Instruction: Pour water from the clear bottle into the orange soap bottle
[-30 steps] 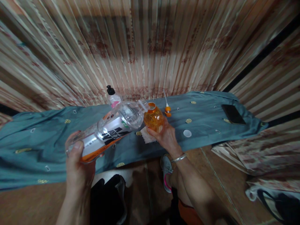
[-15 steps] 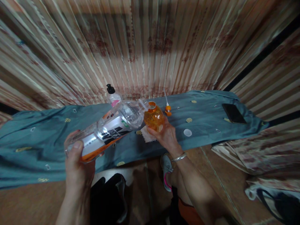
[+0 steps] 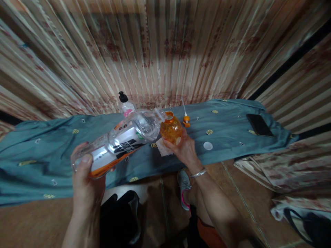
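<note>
My left hand [image 3: 86, 172] is wrapped round the base of a large clear plastic bottle [image 3: 124, 143] with a silver and orange label. The bottle is tipped, its neck pointing right and slightly up in view, with its mouth at the opening of an orange see-through bottle [image 3: 171, 130]. That smaller bottle sits in my right hand [image 3: 184, 146], fingers closed round its right side and base. Whether liquid passes between the two I cannot make out. An orange pump head [image 3: 186, 120] with a thin tube lies just beyond my right hand.
A pump bottle with a black top [image 3: 125, 103] stands behind the large bottle. On the blue-green cloth [image 3: 227, 120] lie a white round cap [image 3: 208, 146], a crumpled tissue [image 3: 163, 148] and a dark phone [image 3: 259, 125]. A pleated curtain [image 3: 165, 51] hangs behind.
The view has shifted very slightly. Both hands keep their hold, and the large bottle's mouth stays by the orange bottle's opening.
</note>
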The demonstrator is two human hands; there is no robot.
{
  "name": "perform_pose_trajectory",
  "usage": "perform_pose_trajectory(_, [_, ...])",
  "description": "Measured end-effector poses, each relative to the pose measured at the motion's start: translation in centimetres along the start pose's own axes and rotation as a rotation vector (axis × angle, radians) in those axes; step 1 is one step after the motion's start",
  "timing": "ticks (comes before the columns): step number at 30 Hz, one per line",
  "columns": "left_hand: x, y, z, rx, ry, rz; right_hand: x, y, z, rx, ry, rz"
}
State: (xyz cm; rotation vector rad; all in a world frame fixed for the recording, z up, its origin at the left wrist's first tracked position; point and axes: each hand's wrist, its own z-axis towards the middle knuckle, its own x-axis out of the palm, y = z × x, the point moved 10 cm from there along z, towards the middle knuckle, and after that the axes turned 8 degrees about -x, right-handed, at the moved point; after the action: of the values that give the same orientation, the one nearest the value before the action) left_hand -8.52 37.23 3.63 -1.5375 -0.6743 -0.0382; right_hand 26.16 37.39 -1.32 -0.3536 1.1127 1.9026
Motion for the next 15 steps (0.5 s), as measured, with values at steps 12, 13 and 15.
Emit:
perform_pose_trajectory(12, [-0.02, -0.04, -0.11, 0.005, -0.007, 0.003, 0.01, -0.13, -0.05, 0.005, -0.002, -0.013])
perform_pose_trajectory(13, [-0.02, -0.06, -0.08, 0.011, -0.003, 0.002, 0.05, -0.17, -0.07, 0.003, -0.004, -0.020])
perform_pose_trajectory(15, [-0.04, -0.09, -0.03, 0.021, 0.008, 0.004, 0.08, -0.23, -0.12, -0.001, -0.011, -0.032])
